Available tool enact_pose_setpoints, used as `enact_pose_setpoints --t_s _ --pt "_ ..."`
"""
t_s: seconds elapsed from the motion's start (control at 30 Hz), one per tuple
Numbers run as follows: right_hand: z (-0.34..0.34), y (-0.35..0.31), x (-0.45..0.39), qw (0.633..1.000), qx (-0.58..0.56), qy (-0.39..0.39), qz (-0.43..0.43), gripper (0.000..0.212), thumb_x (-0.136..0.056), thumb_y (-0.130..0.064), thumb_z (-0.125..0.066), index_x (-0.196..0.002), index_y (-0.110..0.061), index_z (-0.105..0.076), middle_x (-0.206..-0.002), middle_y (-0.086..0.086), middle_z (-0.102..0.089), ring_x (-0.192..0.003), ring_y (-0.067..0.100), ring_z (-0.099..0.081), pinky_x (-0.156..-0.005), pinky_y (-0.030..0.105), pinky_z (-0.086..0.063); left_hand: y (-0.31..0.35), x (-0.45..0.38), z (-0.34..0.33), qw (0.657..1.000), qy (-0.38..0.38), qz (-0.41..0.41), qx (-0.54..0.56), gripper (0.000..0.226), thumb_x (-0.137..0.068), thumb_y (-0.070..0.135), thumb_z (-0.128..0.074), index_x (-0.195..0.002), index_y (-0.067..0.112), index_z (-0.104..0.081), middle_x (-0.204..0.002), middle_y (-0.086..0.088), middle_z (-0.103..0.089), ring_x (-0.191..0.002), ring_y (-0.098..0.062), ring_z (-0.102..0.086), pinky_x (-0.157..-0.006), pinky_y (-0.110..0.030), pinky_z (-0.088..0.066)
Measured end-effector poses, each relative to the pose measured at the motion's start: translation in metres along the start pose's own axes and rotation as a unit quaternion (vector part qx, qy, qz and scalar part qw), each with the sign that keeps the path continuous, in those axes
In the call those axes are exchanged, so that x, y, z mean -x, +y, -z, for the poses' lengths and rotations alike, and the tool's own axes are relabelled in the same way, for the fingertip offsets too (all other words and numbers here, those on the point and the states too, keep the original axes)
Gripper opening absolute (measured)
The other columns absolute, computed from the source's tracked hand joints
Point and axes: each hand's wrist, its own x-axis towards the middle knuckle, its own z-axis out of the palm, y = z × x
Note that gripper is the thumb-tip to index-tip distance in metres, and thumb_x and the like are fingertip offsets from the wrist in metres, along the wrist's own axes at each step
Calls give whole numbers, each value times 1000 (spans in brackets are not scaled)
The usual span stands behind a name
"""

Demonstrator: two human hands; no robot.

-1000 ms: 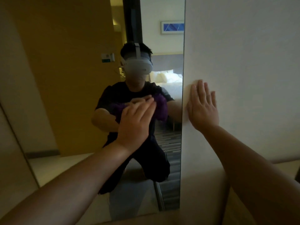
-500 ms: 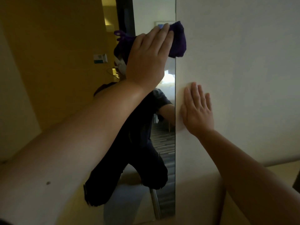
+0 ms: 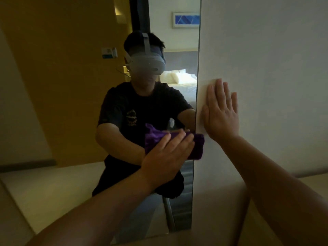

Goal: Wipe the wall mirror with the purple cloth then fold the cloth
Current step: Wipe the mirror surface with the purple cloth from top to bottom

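The tall wall mirror (image 3: pixel 74 107) fills the left and middle of the view, and its right edge meets a white wall. My left hand (image 3: pixel 166 157) presses the bunched purple cloth (image 3: pixel 197 146) flat against the glass near that right edge, at about mid-height. The cloth sticks out past my fingertips and overlaps the mirror's edge. My right hand (image 3: pixel 220 112) lies flat and open on the wall just right of the mirror, above the cloth. In the glass I see a person in a dark shirt with a headset, reaching forward.
The white wall (image 3: pixel 266 68) runs to the right of the mirror. The mirror reflects a yellow door, a bed with white pillows and a framed blue picture. A pale floor or ledge (image 3: pixel 276 219) lies at the bottom right.
My left hand has swept the cloth from the top of the mirror's right edge down to mid-height, below my right hand. My right hand has stayed flat on the wall.
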Motion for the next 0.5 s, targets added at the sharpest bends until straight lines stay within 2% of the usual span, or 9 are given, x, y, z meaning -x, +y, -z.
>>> enact_pose_setpoints --t_s 0.13,0.37,0.5 --pt "2 2 0 1000 5 -7 2 59 -108 -33 -29 -158 -16 -4 -166 10 2 -152 25 8 -123 49 0 12 15 -4 1000 -17 0 -13 50 -104 23 -34 -152 11 -36 -157 -10 -38 -145 -29 -37 -115 -45 -29" --pt "11 -3 0 999 21 -38 -8 59 -107 -37 -23 -158 -18 0 -166 11 2 -153 28 5 -123 51 -5 23 35 2 996 -80 -28 2 48 -104 28 -38 -151 18 -41 -158 -6 -39 -145 -28 -36 -117 -44 -25" --pt "23 -9 -1 997 11 -67 -26 59 -107 -37 -24 -158 -19 -1 -167 9 3 -153 26 5 -123 52 -9 22 34 12 994 -102 -32 28 47 -103 29 -37 -148 21 -45 -156 -3 -42 -143 -25 -41 -114 -41 -36"
